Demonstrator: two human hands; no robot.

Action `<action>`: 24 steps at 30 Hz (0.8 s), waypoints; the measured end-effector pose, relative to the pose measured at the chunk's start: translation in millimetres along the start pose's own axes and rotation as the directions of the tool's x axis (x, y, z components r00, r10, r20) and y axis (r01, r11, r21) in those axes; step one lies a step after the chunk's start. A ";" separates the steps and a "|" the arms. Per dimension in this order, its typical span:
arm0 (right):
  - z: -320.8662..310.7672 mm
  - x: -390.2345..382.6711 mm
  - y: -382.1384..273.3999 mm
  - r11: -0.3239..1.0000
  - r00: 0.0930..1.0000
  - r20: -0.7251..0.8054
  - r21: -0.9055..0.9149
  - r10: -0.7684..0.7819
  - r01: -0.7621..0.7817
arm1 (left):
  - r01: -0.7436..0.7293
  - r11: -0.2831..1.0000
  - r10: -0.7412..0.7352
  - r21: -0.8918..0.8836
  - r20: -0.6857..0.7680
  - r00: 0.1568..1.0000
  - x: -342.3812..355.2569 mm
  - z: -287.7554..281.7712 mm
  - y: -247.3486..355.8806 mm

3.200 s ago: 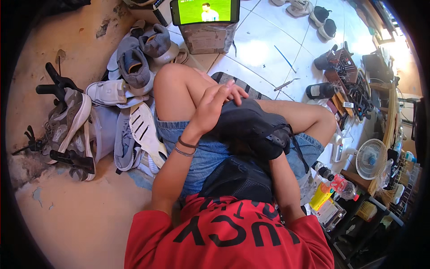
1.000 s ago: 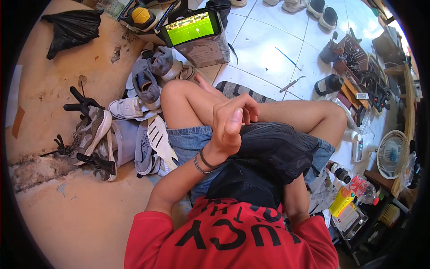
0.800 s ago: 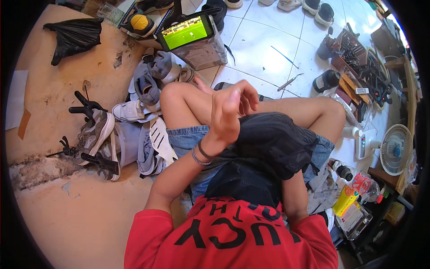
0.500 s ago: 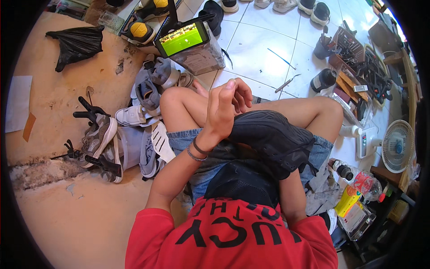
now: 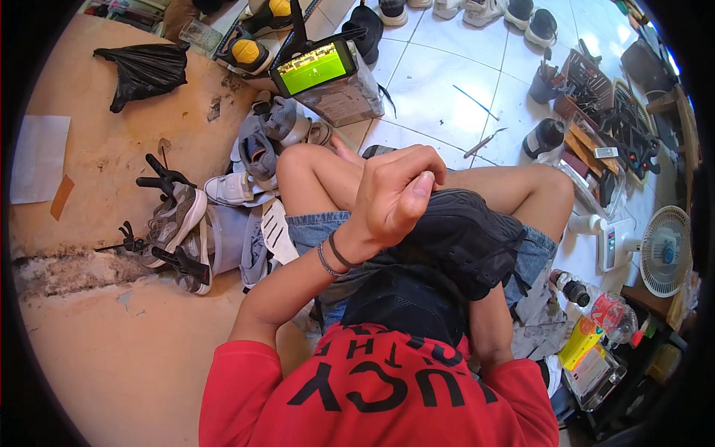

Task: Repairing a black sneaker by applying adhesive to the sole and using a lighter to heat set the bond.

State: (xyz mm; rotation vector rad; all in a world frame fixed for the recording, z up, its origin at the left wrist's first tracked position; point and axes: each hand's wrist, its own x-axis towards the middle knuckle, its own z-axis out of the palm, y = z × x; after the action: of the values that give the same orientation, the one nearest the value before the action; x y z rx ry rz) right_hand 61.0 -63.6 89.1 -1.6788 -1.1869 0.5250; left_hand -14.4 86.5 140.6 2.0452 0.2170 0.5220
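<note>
A black shoe [image 5: 477, 238] rests over my lap, with its laces toward the right. My left hand [image 5: 398, 190] is at the shoe's far left end, its fingers curled over and the thumb bent in toward them. Whatever lies between those fingers is too small or hidden to make out. My right forearm [image 5: 490, 328] runs up beneath the shoe, which hides the right hand and its fingers. Under the shoe, a black cloth-like piece [image 5: 402, 305] lies across my denim shorts.
Several shoes [image 5: 179, 223] and clamps crowd the left side. Ahead, a phone [image 5: 313, 68] leans on a box [image 5: 350, 100]. A thin blue rod [image 5: 477, 102] and a pointed tool [image 5: 485, 143] lie on the tiles. To the right are a black bottle [image 5: 544, 137], a scale [image 5: 617, 244] and a fan [image 5: 665, 252].
My left hand has turned over and moved right and down, closer to the shoe, its fingers now curled over. The whole view has shifted slightly.
</note>
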 end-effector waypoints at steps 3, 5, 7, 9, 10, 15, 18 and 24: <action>-13.0 13.4 -11.8 0.985 0.991 0.042 0.119 -0.129 0.123 | 0.054 0.998 -0.053 -0.041 0.029 0.998 8.7 4.3 -1.2; -16.8 10.8 -22.6 0.973 0.983 0.047 0.159 -0.176 0.166 | 0.117 0.988 -0.113 -0.100 0.048 0.992 10.8 7.0 -4.9; -16.8 1.0 -31.8 0.985 0.976 -0.159 0.056 -0.151 0.162 | 0.248 0.922 -0.241 -0.297 0.061 0.969 10.7 8.3 -7.3; -13.1 -3.0 -20.7 0.990 0.983 -0.137 0.051 -0.120 0.128 | 0.242 0.930 -0.235 -0.277 0.059 0.970 10.9 10.3 -3.6; -11.0 -6.0 -14.2 0.995 0.990 -0.112 0.043 -0.085 0.090 | 0.238 0.935 -0.231 -0.263 0.056 0.971 11.1 11.8 -1.0; -7.3 -19.6 3.5 0.996 0.992 -0.125 0.092 0.011 0.001 | 0.082 0.993 -0.079 -0.088 0.034 0.996 12.8 10.1 17.3; -2.0 -14.3 11.7 0.990 0.988 -0.129 0.130 0.079 -0.062 | -0.070 0.997 0.070 -0.025 0.008 0.997 14.1 12.0 24.4; -0.8 -46.4 40.1 0.965 0.978 -0.106 0.215 0.179 -0.153 | -0.199 0.980 0.198 0.030 0.028 0.980 11.0 12.7 31.0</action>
State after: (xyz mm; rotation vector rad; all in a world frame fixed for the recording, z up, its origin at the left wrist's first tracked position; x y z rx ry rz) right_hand 60.2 -107.0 45.7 -1.6155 -0.8748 0.6153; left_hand -0.7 64.7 164.8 2.1165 0.0059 0.6185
